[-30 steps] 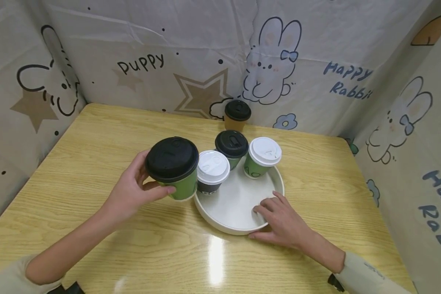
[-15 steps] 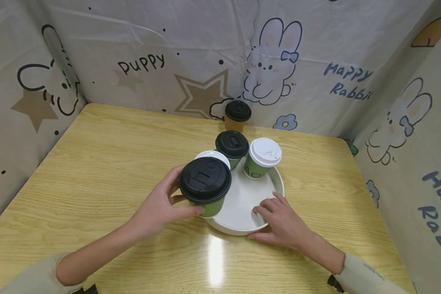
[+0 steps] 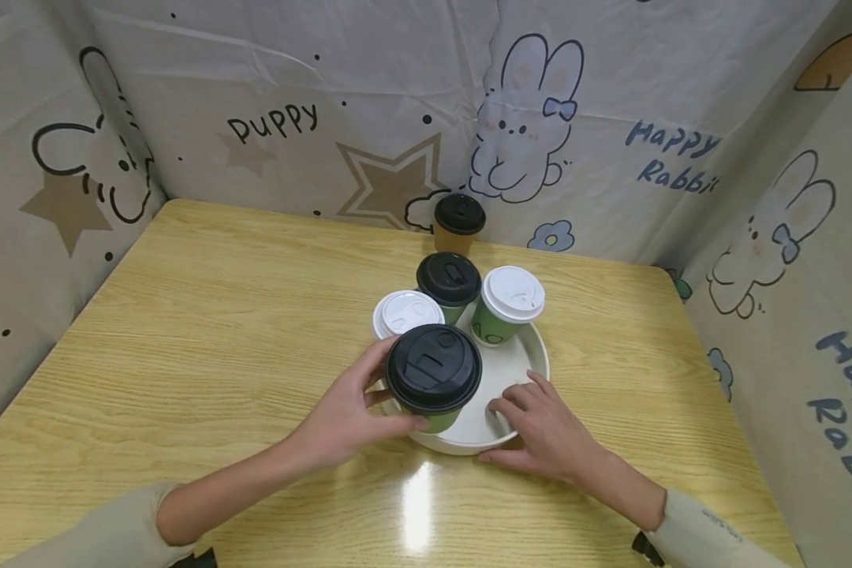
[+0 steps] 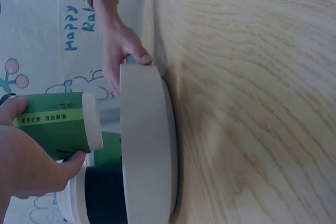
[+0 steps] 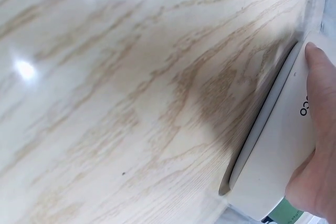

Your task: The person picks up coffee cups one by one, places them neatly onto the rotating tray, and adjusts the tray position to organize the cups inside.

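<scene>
My left hand [image 3: 351,418] grips a green paper coffee cup with a black lid [image 3: 435,369], held upright over the near left part of a round white tray [image 3: 454,446]. In the left wrist view a gap shows between that cup's base [image 4: 93,121] and the tray wall [image 4: 147,145]. With the fingers inside and thumb outside, my right hand [image 3: 550,432] holds the tray's near right rim. On the tray stand a white-lidded dark cup [image 3: 406,312], a black-lidded green cup [image 3: 449,278] and a white-lidded green cup [image 3: 513,293].
Behind the tray, a brown cup with a black lid [image 3: 458,225] stands near the table's back edge. The wood-grain table [image 3: 220,331] is enclosed at the back and sides by printed cloth [image 3: 397,71].
My left hand has carried the black-lidded green cup rightward and toward me, from left of the tray to over it. My right hand and the other cups have stayed put.
</scene>
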Action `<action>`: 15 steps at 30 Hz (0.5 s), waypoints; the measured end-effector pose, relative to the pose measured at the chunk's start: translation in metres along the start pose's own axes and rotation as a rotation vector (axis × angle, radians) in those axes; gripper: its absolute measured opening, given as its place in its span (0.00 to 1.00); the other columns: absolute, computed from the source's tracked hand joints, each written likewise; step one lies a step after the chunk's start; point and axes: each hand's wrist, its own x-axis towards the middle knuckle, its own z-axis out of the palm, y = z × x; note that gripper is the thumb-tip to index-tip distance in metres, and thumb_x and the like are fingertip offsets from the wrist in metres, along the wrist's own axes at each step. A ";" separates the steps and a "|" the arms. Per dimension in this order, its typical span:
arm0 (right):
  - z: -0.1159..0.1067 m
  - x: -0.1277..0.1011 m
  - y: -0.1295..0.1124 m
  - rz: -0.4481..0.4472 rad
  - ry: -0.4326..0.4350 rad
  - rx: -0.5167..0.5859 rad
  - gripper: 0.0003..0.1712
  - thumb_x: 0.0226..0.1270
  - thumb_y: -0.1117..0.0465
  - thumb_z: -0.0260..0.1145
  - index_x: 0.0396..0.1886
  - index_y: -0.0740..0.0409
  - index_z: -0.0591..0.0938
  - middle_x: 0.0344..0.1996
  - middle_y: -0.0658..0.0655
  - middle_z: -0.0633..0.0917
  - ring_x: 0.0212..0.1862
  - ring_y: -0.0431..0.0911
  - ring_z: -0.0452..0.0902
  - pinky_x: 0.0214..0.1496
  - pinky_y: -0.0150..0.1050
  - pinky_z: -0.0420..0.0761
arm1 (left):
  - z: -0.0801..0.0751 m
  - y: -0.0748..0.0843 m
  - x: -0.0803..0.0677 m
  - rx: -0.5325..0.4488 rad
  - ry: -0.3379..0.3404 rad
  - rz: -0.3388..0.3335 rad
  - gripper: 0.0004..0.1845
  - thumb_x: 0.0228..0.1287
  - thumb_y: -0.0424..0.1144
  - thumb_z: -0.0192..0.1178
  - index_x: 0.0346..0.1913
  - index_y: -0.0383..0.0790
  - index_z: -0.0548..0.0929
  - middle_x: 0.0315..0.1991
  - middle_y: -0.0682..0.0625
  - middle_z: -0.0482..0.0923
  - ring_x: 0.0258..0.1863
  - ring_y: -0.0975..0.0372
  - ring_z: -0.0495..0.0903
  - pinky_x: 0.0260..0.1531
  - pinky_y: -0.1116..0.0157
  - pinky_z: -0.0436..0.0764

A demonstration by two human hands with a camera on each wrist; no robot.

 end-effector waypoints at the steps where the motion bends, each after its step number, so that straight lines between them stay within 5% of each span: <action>1: 0.000 0.000 0.000 0.002 0.000 0.001 0.37 0.55 0.25 0.66 0.45 0.52 0.83 0.41 0.52 0.80 0.47 0.48 0.76 0.69 0.60 0.63 | 0.002 -0.001 0.000 -0.001 -0.001 0.000 0.48 0.47 0.27 0.75 0.73 0.42 0.65 0.65 0.44 0.71 0.65 0.50 0.70 0.60 0.55 0.75; 15: -0.001 0.001 -0.005 0.032 -0.008 0.008 0.37 0.52 0.27 0.69 0.44 0.54 0.84 0.41 0.53 0.81 0.47 0.48 0.75 0.69 0.62 0.62 | 0.012 -0.015 0.003 0.015 -0.011 -0.004 0.49 0.47 0.26 0.75 0.74 0.44 0.64 0.64 0.44 0.73 0.63 0.52 0.72 0.61 0.55 0.75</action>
